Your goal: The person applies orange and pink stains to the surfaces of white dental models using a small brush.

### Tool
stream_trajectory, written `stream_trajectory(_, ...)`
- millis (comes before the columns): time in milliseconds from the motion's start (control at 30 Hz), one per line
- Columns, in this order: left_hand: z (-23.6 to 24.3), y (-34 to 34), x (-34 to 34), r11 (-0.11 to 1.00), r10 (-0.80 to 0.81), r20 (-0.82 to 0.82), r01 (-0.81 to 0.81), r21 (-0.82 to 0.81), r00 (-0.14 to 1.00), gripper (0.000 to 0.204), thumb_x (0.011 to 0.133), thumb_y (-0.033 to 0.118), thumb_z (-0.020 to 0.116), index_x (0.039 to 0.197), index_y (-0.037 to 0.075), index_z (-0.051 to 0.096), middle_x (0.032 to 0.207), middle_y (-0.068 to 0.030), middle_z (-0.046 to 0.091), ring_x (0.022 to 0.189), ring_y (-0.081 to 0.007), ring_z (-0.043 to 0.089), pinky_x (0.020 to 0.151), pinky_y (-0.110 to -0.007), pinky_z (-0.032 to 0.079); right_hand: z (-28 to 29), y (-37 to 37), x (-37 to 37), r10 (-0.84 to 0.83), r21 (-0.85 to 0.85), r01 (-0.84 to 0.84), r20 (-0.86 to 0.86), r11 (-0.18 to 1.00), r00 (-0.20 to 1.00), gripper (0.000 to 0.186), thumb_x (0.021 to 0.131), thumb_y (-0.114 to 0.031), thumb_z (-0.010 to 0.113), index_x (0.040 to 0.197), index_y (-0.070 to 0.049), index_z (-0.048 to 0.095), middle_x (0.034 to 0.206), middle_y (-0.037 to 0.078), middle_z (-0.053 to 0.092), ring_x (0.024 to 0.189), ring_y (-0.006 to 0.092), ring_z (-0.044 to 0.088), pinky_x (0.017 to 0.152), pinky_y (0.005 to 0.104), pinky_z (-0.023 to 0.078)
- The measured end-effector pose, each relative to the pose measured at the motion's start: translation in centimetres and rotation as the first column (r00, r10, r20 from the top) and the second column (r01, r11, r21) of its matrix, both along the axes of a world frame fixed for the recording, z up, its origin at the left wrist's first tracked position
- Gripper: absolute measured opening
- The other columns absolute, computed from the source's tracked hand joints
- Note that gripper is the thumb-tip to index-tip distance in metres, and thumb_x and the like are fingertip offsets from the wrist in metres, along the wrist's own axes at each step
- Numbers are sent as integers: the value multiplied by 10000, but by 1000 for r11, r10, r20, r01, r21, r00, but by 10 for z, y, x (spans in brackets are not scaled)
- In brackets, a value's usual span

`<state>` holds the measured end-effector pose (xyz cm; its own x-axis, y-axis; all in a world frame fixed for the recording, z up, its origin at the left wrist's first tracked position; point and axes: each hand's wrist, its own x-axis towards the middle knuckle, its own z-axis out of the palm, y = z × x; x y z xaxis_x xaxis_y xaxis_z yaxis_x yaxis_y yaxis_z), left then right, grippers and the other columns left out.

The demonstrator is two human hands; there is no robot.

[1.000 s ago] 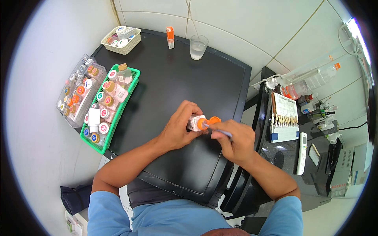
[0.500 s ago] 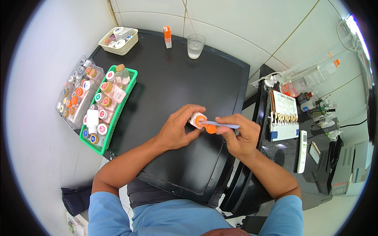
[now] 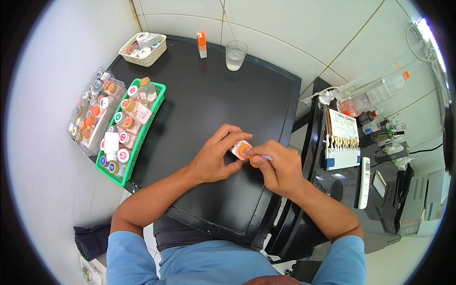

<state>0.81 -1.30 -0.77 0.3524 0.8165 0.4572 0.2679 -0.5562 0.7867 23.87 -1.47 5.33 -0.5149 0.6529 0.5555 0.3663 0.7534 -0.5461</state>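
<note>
Wears a blue shirt [image 3: 213, 266]. Pinches a small see-through bottle [image 3: 237, 148] between the thumb and fingers of the left hand [image 3: 214, 157], over the black table [image 3: 213, 99], tipped toward the right. Pinches a thin, pale stick [image 3: 267, 157] in the right hand [image 3: 285, 168], by the bottle's orange mouth. Cannot tell if poked inside or only touching. Has an open orange lid [image 3: 254, 163] just beside the right thumb. Has a white remote [image 3: 364, 185] on the right. Has a green basket [image 3: 124, 181] full of little bottles [image 3: 143, 114] on the left, next to a clear holder [image 3: 89, 149] with more. Far off, has a cream basket [image 3: 152, 58], a small orange box [image 3: 202, 44] and a glass [image 3: 235, 59] with a long rod [image 3: 227, 19] in it.
</note>
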Motion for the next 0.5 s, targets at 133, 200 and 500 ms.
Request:
stream_trajectory(133,1,2,0,999,13,43,-11,-43,999,669,827,4,833,1475,29,668,1321,-149,672,1187,-310,721,1022,-398,584,-1,2,-1,-51,-84,37,-175,996,983,115,1033,-93,789,1128,-29,785,881,104,729,648,224,677,578,329,511)
stream_trajectory(200,1,3,0,1000,22,51,-22,-9,998,659,836,5,820,1474,13,653,1330,-160,695,1207,-320,728,1046,-409,578,0,3,1,-63,-95,46,-183,994,981,117,1039,-96,786,1132,-24,788,882,109,730,655,218,665,581,327,502)
stream_trajectory(500,-2,5,-6,984,-69,25,72,-164,997,497,983,200,739,1422,-3,624,1334,-176,699,1219,-339,719,1060,-430,560,2,6,6,4,-135,-25,-159,991,987,129,1046,-100,782,1146,-19,791,844,94,700,685,213,656,618,327,498)
